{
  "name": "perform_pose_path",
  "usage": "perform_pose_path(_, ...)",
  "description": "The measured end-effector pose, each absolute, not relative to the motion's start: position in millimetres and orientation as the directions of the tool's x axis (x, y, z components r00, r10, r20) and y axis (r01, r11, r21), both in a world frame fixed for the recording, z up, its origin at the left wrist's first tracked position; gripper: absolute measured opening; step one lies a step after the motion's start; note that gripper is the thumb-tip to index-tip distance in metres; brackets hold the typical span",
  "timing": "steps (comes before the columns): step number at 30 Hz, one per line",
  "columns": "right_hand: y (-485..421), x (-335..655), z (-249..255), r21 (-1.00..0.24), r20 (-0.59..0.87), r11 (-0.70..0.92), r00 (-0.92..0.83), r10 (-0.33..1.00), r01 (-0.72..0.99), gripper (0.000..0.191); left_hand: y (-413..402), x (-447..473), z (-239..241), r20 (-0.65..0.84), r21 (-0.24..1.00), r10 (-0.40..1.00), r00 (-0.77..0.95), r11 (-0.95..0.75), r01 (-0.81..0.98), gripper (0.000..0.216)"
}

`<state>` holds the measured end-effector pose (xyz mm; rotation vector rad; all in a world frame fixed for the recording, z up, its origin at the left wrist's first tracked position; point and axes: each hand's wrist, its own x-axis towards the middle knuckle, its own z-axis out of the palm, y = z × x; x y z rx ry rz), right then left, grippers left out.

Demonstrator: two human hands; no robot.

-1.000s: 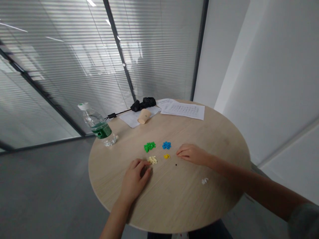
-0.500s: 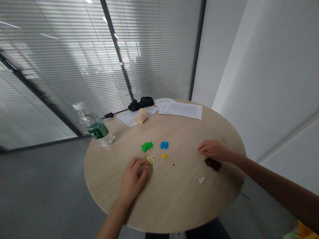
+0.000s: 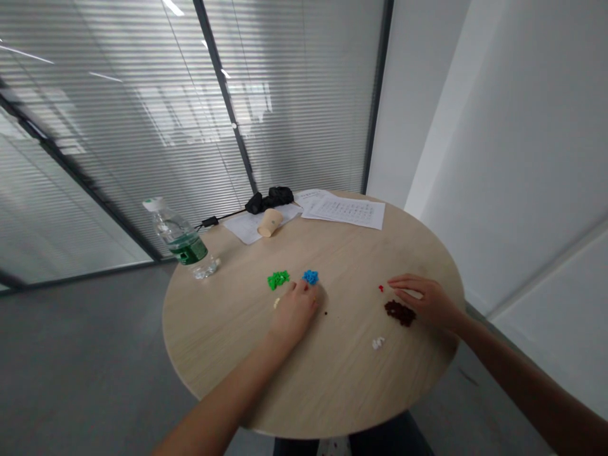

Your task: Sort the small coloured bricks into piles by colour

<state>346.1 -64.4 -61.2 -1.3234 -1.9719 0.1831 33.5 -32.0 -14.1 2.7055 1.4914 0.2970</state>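
My left hand [image 3: 295, 311] is low over the table, palm down with bent fingers. Its fingertips are at the near edge of a small pile of blue pieces [image 3: 310, 277], and whether they grip anything is hidden. Cream pieces [image 3: 277, 303] peek out beside this hand, mostly covered. Green pieces [image 3: 278, 280] lie just beyond. On the right, my right hand [image 3: 420, 296] rests open, fingers stretched out and a gap between thumb and forefinger. Small red pieces [image 3: 380, 288] lie just left of its fingertips. Below the hand is a pile of dark brown pieces [image 3: 400, 313].
White pieces [image 3: 378, 343] and one dark piece [image 3: 325, 313] lie on the round wooden table [image 3: 228, 373]. A water bottle [image 3: 183, 240] stands at the left edge. Toward the back are a paper cup [image 3: 270, 223] on its side, printed sheets [image 3: 349, 210] and a black bundle [image 3: 270, 199] with a cable.
My left hand has moved right from the cream pieces toward the blue ones, covering the yellow pieces. My right hand has drawn back slightly to the right, and the red pieces now show.
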Motion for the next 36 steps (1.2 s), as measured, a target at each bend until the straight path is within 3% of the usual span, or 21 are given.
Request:
perform_pose_path(5, -74.2, 351.0, -65.3, -0.518, 0.529, 0.424, -0.112, 0.841, 0.743, 0.024, -27.7, 41.2, -11.3, 0.109, 0.194, 0.866, 0.489, -0.501, 0.844, 0.024)
perform_pose_path(11, -82.4, 350.4, -68.6, -0.552, 0.518, 0.408, -0.084, 0.851, 0.727, 0.025, -22.2, 50.5, -3.9, 0.011, 0.139, 0.86, 0.51, -0.507, 0.851, 0.027)
perform_pose_path(24, -81.7, 348.3, -72.3, -0.587, 0.492, 0.387, -0.065, 0.868, 0.711, 0.021, -13.1, 117.2, -15.4, 0.03, 0.303, 0.718, 0.695, -0.669, 0.678, 0.02)
perform_pose_path(33, -74.1, 344.0, -71.5, -0.626, 0.477, 0.388, -0.061, 0.877, 0.677, 0.022, -33.4, 138.5, -19.9, 0.041, 0.321, 0.645, 0.763, -0.732, 0.601, 0.02)
perform_pose_path(36, -62.1, 337.8, -68.9, -0.609, 0.455, 0.421, -0.139, 0.88, 0.672, 0.022, -38.9, 135.1, -19.1, 0.043, 0.32, 0.639, 0.768, -0.737, 0.595, 0.022)
